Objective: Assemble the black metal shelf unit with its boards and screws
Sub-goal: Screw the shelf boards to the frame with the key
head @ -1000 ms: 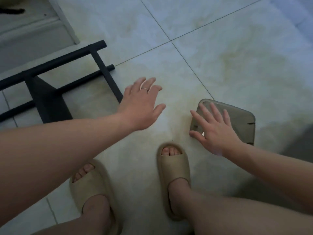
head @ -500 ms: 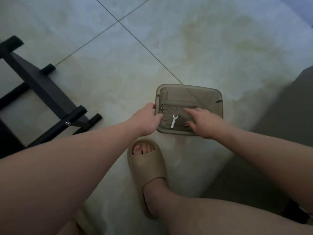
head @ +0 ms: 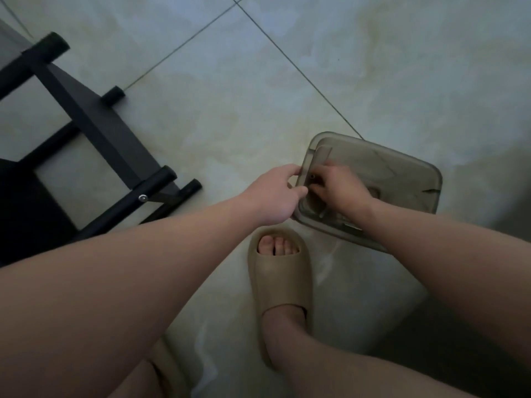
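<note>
We logged: black tubular metal shelf frame (head: 94,127), matt painted finish; its round silver screw head (head: 142,198), bright metal; smoky translucent rectangular plastic tray (head: 402,165), smooth, glossy; pale marbled floor tiles (head: 230,116), polished, faintly reflective; beige moulded rubbery slipper (head: 280,280), matt, smooth.

No writing can be read — not on the plastic tray (head: 428,179), nor the black frame (head: 94,124).

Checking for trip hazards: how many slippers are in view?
2: one slipper on the foot near the plastic tray, another at the bottom edge, largely hidden.
</note>
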`<state>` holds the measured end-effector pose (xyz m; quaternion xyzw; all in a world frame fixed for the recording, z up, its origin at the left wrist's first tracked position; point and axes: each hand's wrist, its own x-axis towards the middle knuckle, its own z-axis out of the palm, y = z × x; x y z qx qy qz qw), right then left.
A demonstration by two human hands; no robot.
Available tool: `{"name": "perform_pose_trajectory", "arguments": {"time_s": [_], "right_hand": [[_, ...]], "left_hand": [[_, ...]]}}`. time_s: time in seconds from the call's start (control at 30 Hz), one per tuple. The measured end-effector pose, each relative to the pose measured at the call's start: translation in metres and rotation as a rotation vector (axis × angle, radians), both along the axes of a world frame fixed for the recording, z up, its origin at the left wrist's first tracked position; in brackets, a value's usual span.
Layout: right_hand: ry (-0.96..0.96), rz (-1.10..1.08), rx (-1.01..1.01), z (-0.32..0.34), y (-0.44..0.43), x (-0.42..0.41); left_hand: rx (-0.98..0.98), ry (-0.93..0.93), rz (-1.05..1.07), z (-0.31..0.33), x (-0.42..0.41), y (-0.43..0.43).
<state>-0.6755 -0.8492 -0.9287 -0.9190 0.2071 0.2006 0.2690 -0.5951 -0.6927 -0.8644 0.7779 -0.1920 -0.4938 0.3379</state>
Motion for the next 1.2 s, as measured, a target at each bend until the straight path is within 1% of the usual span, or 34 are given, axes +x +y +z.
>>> {"name": "perform_pose_trajectory", "arguments": {"time_s": [0.07,0.23,0.3,0.4,0.5,0.57,0.63,0.73,0.83,0.97,1.13,1.2], "right_hand": [[0.001,-0.009,-0.014,-0.005,0.002,0.001],[0.042,0.07,-0.062,-0.009,0.0,0.004],[0.045,0.068,-0.067,-0.005,-0.002,0.002],[-0.043,-0.024,-0.081,0.018,-0.004,-0.008],[-0.188,-0.034,-0.083,0.055,-0.004,-0.016],[-0.295,-0.015,-0.05,0.087,0.001,-0.015],[-0.394,0.0,-0.013,0.119,0.012,-0.006],[-0.507,0.03,0.047,0.161,0.04,0.019],[-0.559,0.08,0.118,0.19,0.075,0.049],[-0.57,0.176,0.193,0.207,0.129,0.086],[-0.512,0.102,0.376,0.199,0.179,0.113],[-0.495,0.1,0.373,0.189,0.189,0.121]], "left_hand": [[-0.019,0.021,0.022,-0.001,0.0,0.002],[-0.026,0.059,0.068,-0.003,-0.003,0.002],[-0.022,0.073,0.079,-0.002,-0.003,0.002],[0.011,0.065,0.088,0.004,-0.002,0.002],[0.091,0.042,0.184,0.018,0.006,0.005],[0.125,0.111,0.26,0.035,0.021,0.009],[0.126,0.261,0.346,0.055,0.038,0.015],[0.027,0.452,0.455,0.089,0.063,0.029],[-0.099,0.595,0.541,0.117,0.081,0.053],[-0.209,0.689,0.658,0.131,0.101,0.106],[-0.262,0.759,0.815,0.113,0.113,0.17],[-0.236,0.733,0.826,0.102,0.116,0.192]]}}
